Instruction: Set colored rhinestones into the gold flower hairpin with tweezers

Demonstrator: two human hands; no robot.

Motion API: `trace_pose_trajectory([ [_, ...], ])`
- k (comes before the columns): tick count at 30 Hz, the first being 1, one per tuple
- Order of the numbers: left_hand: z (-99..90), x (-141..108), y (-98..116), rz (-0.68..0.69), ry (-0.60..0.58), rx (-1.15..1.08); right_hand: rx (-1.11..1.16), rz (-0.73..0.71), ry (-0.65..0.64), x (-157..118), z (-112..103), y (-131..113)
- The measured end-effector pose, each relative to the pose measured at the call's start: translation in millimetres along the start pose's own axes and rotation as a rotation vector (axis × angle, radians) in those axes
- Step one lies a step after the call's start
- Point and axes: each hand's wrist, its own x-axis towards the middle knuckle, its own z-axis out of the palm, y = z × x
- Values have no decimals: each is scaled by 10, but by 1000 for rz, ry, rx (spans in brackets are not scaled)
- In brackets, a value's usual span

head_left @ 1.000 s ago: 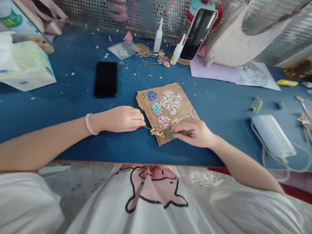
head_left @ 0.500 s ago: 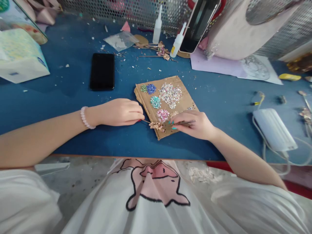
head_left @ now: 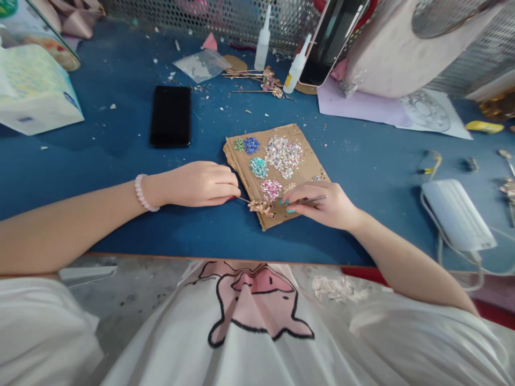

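Observation:
My left hand (head_left: 209,184) is closed on the thin stem of a gold hairpin (head_left: 260,207). The flower-like head of the hairpin lies over the near left corner of a cardboard piece (head_left: 306,140). In a pinch, my right hand (head_left: 322,203) holds slim metal tweezers (head_left: 309,200), their tip close to the hairpin's head. Small piles of rhinestones sit on the cardboard: clear stones (head_left: 284,155), blue stones (head_left: 251,145), green stones (head_left: 238,145), turquoise stones (head_left: 258,167) and pink stones (head_left: 271,188). My right fingers partly cover a pale pile.
A black phone (head_left: 171,116) lies left of the cardboard, with a tissue pack (head_left: 38,91) farther left. Behind are more gold hairpins (head_left: 267,80), two glue bottles (head_left: 295,69) and a leaning phone (head_left: 332,40). A white power bank (head_left: 458,214) with a cable lies right.
The view has shifted slightly. The rear end of the tweezers has tipped up a little; both hands keep their grips and the hairpin stays over the cardboard corner.

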Motion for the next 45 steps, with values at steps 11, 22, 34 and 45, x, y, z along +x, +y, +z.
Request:
trace_pose_trajectory([
  [11,-11,-4,11,-6,-11,2,-32,-93,64,9,-27,-43],
  [22,12,-21,3,-31,-29,-47,-109,-104,32,7,-50,-45],
  [34,-6,-14,-6,-17,-49,-17,-46,-28,3,-20,-31,-25],
  [45,16,-43,-14,-58,-84,-51,-46,-55,57,-8,-17,-48],
])
